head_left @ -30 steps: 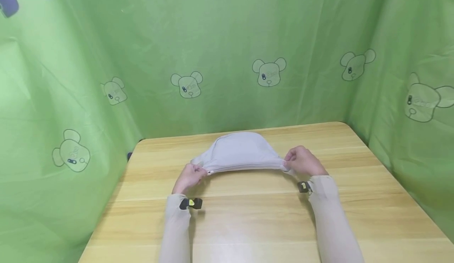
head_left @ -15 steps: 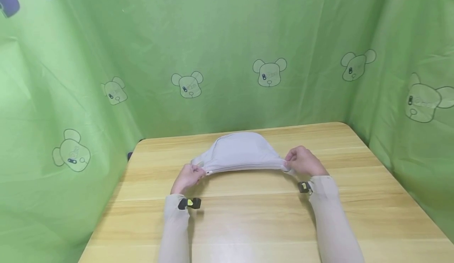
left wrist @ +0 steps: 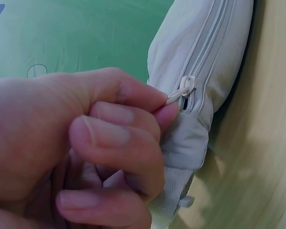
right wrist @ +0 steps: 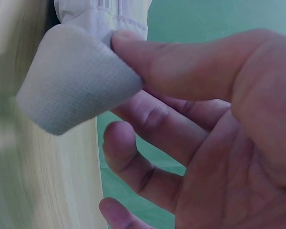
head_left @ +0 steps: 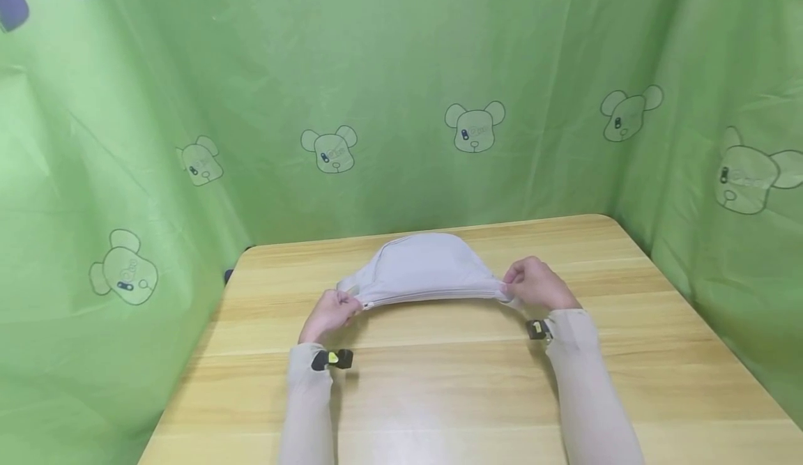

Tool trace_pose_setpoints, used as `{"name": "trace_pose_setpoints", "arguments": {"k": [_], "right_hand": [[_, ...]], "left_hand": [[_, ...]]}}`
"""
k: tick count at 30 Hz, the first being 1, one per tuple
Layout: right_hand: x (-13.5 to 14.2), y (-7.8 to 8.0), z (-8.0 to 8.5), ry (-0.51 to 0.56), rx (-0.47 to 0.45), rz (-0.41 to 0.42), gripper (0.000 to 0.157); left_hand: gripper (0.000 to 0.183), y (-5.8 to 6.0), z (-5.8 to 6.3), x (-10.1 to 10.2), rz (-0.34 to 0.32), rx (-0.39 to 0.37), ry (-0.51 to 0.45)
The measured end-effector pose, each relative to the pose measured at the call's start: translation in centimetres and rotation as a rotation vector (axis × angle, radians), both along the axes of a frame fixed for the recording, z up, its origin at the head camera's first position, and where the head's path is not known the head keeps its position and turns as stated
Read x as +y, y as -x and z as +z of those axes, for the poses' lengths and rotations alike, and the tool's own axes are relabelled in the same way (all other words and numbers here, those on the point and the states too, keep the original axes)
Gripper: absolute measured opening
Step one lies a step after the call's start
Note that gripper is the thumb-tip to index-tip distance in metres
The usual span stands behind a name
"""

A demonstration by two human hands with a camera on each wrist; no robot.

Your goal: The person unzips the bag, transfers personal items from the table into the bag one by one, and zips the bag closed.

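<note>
A pale grey waist bag [head_left: 426, 263] lies near the back of the table, with its zipper [left wrist: 209, 43] along the near edge. At the bag's left end my left hand [head_left: 329, 315] pinches the small zipper pull [left wrist: 175, 97] between thumb and forefinger. The slider [left wrist: 188, 84] sits close to the end of the zipper, with a small dark gap just below it. My right hand [head_left: 536, 284] pinches the bag's right end with thumb and forefinger, its other fingers loosely bent. A folded webbing strap [right wrist: 78, 81] hangs out from that end beside the thumb.
The bag rests on a light wood-grain table [head_left: 439, 381]. Green curtains [head_left: 401, 193] with printed bear heads stand behind and at both sides. Each wrist, below a light sleeve, wears a small black camera [head_left: 332, 360].
My left hand has shifted slightly left, and the zipper pull in its fingers has gone a little toward the bag's left end. The right hand has stayed in place.
</note>
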State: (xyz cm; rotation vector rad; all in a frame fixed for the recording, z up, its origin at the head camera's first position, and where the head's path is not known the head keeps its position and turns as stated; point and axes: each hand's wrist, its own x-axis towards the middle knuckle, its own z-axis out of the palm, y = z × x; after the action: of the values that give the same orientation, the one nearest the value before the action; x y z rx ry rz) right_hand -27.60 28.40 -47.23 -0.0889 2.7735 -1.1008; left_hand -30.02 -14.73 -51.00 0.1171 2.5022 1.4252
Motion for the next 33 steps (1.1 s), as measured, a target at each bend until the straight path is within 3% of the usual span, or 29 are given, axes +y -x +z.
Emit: {"name": "trace_pose_setpoints", "arguments": {"k": [17,33], "right_hand": [[-0.09,-0.06,0.13,0.02,-0.007,-0.002,0.017],[0.06,-0.07,0.18,0.019,0.006,0.003,0.017]], "left_hand": [[0.02,-0.14,0.0,-0.68,-0.016,-0.016,-0.062],[0.017,-0.1,0.0,-0.76,0.013,-0.026,-0.076]]}}
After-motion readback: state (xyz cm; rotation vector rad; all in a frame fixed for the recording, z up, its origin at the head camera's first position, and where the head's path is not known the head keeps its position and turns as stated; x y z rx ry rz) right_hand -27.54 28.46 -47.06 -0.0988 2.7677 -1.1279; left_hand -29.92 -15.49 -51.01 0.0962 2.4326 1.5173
